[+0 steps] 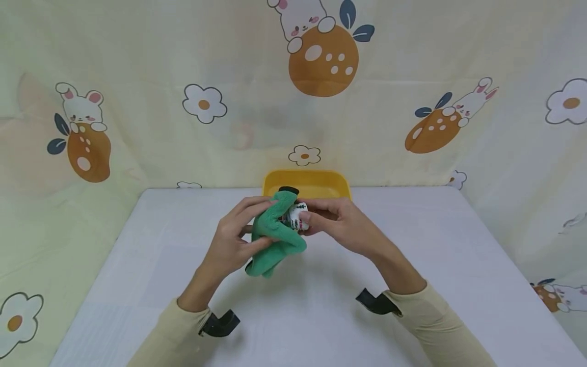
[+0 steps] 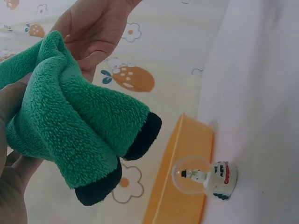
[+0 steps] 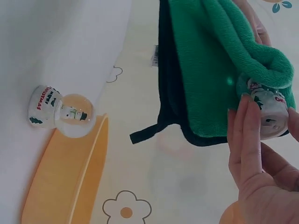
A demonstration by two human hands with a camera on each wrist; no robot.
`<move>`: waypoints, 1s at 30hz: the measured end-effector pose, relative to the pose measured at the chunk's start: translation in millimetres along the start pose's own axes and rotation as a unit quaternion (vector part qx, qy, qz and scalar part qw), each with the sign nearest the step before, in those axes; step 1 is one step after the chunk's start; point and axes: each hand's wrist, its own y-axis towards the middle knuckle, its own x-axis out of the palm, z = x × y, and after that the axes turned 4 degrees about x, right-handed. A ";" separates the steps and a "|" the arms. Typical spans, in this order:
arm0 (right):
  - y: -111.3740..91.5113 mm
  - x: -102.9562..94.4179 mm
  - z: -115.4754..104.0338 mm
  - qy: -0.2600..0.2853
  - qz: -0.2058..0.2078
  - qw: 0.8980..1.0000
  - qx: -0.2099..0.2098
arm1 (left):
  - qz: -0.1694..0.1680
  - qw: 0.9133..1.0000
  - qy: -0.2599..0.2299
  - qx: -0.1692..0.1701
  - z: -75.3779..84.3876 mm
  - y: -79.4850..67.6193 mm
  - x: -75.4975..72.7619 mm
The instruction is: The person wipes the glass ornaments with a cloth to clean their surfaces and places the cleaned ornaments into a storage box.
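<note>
My right hand (image 1: 341, 224) grips a small snow globe (image 3: 271, 112) by its white printed base, thumb on one side and fingers on the other. Over the globe's dome lies a green plush cloth (image 1: 275, 239) with black edging, which hides most of the glass. My left hand (image 1: 231, 239) holds this cloth bunched between thumb and fingers, pressed around the dome. Folded cloth ends hang below in the left wrist view. A second snow globe (image 2: 222, 179), with a snowman inside and red lettering on its base, stands upright on the table; the hands and cloth hide it in the head view.
A yellow tray (image 1: 307, 179) sits at the table's back edge, behind the hands and close to the standing globe. The white table (image 1: 160, 285) meets a patterned curtain (image 1: 151, 102) at the back. Black camera mounts (image 1: 220, 323) stick out from both sleeve cuffs.
</note>
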 end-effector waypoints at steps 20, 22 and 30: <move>1.7 12.6 1.7 -0.026 0.045 0.997 -0.053 | 0.027 0.996 -0.064 -0.060 0.3 0.4 0.8; 2.2 13.4 2.4 -0.031 0.049 0.996 -0.068 | 0.028 0.995 -0.065 -0.067 0.3 0.5 0.7; 3.7 15.2 7.0 -0.070 0.060 0.987 -0.135 | 0.026 0.993 -0.062 -0.099 0.3 1.0 -0.2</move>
